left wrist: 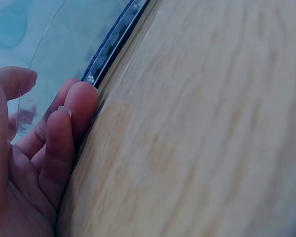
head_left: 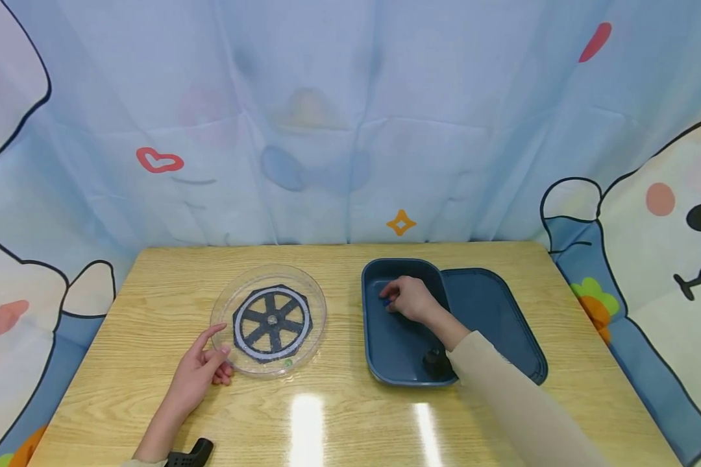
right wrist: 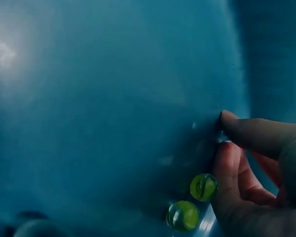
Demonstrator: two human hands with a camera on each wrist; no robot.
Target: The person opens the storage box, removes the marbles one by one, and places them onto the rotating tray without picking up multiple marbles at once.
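Note:
On the left of the table, a clear round dish [head_left: 315, 285] has a dark wheel-like pattern with spokes in its middle. A small green marble [head_left: 288, 363] lies near its front rim. My left hand [head_left: 197, 373] rests against the dish's left rim, thumb and fingers touching its edge without wrapping it. My right hand [head_left: 410, 299] reaches into a dark blue bin [head_left: 385, 363]. Its thumb and forefinger pinch a small blue piece [head_left: 389, 303], mostly hidden by the fingers. In the right wrist view, a green marble [right wrist: 203, 187] and another green marble [right wrist: 183, 216] lie beside those fingers.
A flat dark blue tray or lid [head_left: 485, 305] lies against the bin's right side. The wooden table [head_left: 350, 415] ends at a printed curtain [head_left: 327, 130] behind it. A rounded dark thing [right wrist: 34, 224] shows at the lower left of the right wrist view.

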